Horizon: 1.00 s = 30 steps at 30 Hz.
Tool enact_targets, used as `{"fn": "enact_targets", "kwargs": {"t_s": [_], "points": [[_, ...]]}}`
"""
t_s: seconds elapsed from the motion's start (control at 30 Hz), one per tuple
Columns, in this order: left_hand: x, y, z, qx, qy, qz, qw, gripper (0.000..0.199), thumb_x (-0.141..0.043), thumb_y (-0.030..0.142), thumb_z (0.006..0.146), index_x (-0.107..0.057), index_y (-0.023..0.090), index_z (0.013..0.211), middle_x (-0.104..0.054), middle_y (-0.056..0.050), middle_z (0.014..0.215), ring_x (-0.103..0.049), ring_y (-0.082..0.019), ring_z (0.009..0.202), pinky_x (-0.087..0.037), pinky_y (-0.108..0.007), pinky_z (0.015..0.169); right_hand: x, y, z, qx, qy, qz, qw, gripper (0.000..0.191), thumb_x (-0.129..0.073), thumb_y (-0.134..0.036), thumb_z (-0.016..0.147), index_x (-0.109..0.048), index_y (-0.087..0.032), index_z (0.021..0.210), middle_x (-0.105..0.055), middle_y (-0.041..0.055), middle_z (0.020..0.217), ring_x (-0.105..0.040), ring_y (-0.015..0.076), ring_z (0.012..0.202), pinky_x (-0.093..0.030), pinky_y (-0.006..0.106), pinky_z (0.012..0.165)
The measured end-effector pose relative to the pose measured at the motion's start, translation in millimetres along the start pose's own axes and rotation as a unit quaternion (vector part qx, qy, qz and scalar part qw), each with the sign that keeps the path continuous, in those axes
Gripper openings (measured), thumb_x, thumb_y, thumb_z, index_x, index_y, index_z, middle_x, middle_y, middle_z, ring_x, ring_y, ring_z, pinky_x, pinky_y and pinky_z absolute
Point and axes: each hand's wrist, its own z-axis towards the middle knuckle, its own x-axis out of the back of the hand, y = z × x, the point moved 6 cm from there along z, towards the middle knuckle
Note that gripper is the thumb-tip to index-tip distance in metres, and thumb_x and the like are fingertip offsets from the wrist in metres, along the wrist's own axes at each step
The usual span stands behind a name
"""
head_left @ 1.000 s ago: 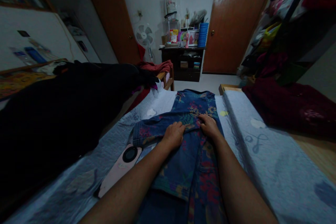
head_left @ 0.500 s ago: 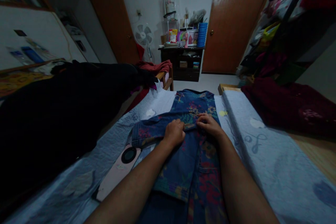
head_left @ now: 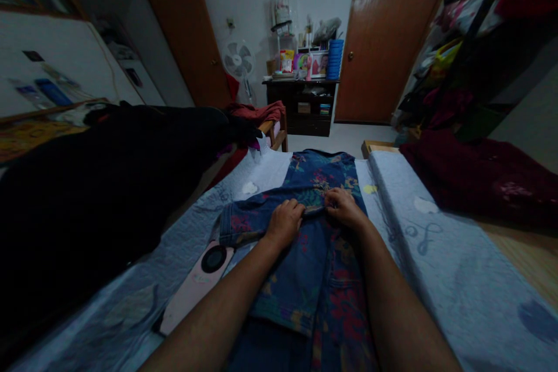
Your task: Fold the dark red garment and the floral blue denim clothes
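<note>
A dark blue floral denim garment [head_left: 300,285] lies across the bed in the middle of the head view, one sleeve or leg stretched to the left. My left hand [head_left: 285,222] rests on it with curled fingers, pinching a fold of the cloth. Just to the right, my right hand [head_left: 343,207] has its fingers pressed together on the same fold. A short stretch of raised fabric runs between the two hands. Beside my left forearm lies a pink phone [head_left: 192,288] with a round black camera ring, touching the garment's left end.
Black cloth [head_left: 100,197] is heaped on the left. A maroon garment [head_left: 483,180] lies at the right, beside the light patterned bedding [head_left: 449,279]. Beyond the bed stand a fan [head_left: 239,59] and a dark cabinet [head_left: 300,107].
The fingers of my right hand have closed onto the cloth and moved slightly left. My left hand has shifted a little to the left.
</note>
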Motion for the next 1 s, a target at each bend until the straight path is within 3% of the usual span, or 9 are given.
{"fn": "enact_targets", "kwargs": {"t_s": [0.2,0.37,0.43,0.5,0.57,0.67,0.73,0.83,1.0], "points": [[8.4,0.7,-1.7,0.018,0.011,0.023,1.000,0.022,-0.040,0.015,0.093,-0.059,0.022,0.101,-0.058,-0.007,0.104,-0.053,-0.022,0.100,-0.045,-0.033,0.084,6.4,-13.1,0.9,-0.024,-0.012,-0.052,0.998,0.017,-0.056,-0.015,0.070,-0.065,-0.021,0.083,-0.066,0.0039,0.088,-0.056,0.0217,0.088,-0.037,0.035,0.085],[-5.3,-0.2,-6.7,-0.034,-0.140,-0.090,0.985,0.027,-0.053,0.012,0.080,-0.059,0.022,0.105,-0.063,-0.005,0.103,-0.059,-0.019,0.093,-0.047,-0.028,0.080,2.9,-20.7,-1.3,-0.023,-0.089,-0.055,0.994,0.013,-0.056,-0.022,0.074,-0.068,-0.021,0.079,-0.070,0.0021,0.082,-0.060,0.0199,0.081,-0.039,0.033,0.081],[-3.3,-6.2,-3.7,-0.052,-0.166,-0.151,0.973,0.025,-0.054,0.016,0.080,-0.061,0.021,0.104,-0.065,-0.004,0.103,-0.061,-0.018,0.093,-0.047,-0.026,0.081,6.5,-23.1,-0.2,-0.024,-0.072,-0.055,0.996,0.022,-0.049,-0.027,0.083,-0.068,-0.021,0.074,-0.070,0.0022,0.078,-0.062,0.0200,0.079,-0.039,0.038,0.089],[4.3,-21.4,4.0,-0.035,-0.142,-0.160,0.976,0.023,-0.050,0.018,0.084,-0.063,0.020,0.102,-0.066,-0.004,0.105,-0.061,-0.018,0.097,-0.046,-0.026,0.086,12.4,-25.3,2.3,-0.025,-0.011,-0.049,0.998,0.027,-0.046,-0.029,0.088,-0.070,-0.021,0.078,-0.072,0.0039,0.082,-0.064,0.0213,0.084,-0.037,0.042,0.097],[15.4,-47.1,11.8,0.030,-0.079,-0.103,0.991,0.025,-0.046,0.018,0.087,-0.065,0.019,0.104,-0.066,-0.007,0.110,-0.059,-0.019,0.105,-0.044,-0.029,0.094,14.5,-28.7,4.3,-0.014,0.049,-0.022,0.998,0.022,-0.049,-0.026,0.087,-0.070,-0.020,0.091,-0.073,0.0064,0.096,-0.064,0.0225,0.095,-0.039,0.041,0.099],[27.2,-90.9,13.0,0.142,-0.036,0.021,0.989,0.030,-0.044,0.022,0.090,-0.063,0.020,0.113,-0.062,-0.010,0.122,-0.053,-0.025,0.118,-0.039,-0.038,0.101,4.0,-36.4,5.8,0.024,0.063,0.028,0.997,0.026,-0.050,-0.017,0.085,-0.067,-0.021,0.104,-0.070,0.0071,0.113,-0.062,0.0212,0.107,-0.044,0.036,0.097],[25.7,-117.3,8.3,0.191,-0.081,0.055,0.977,0.034,-0.039,0.026,0.093,-0.060,0.020,0.119,-0.061,-0.012,0.127,-0.053,-0.027,0.120,-0.039,-0.041,0.100,-7.1,-41.4,5.6,0.042,0.036,0.039,0.998,0.029,-0.049,-0.014,0.084,-0.066,-0.022,0.106,-0.069,0.0065,0.116,-0.062,0.0205,0.109,-0.045,0.035,0.098],[21.1,-146.2,1.3,0.218,-0.152,0.049,0.963,0.039,-0.032,0.031,0.096,-0.063,0.017,0.116,-0.066,-0.014,0.120,-0.061,-0.025,0.110,-0.045,-0.036,0.092,-20.8,-45.5,4.0,0.049,-0.010,0.025,0.998,0.030,-0.053,-0.016,0.084,-0.065,-0.020,0.111,-0.067,0.0086,0.118,-0.062,0.0222,0.111,-0.045,0.036,0.100],[22.6,-164.3,0.2,0.218,-0.218,0.020,0.951,0.053,-0.029,0.042,0.096,-0.070,0.010,0.105,-0.069,-0.017,0.115,-0.065,-0.024,0.105,-0.047,-0.029,0.085,-31.1,-45.3,3.5,0.076,-0.041,0.003,0.996,0.027,-0.055,-0.021,0.085,-0.067,-0.017,0.109,-0.064,0.0119,0.125,-0.058,0.0239,0.119,-0.041,0.037,0.105]]}}
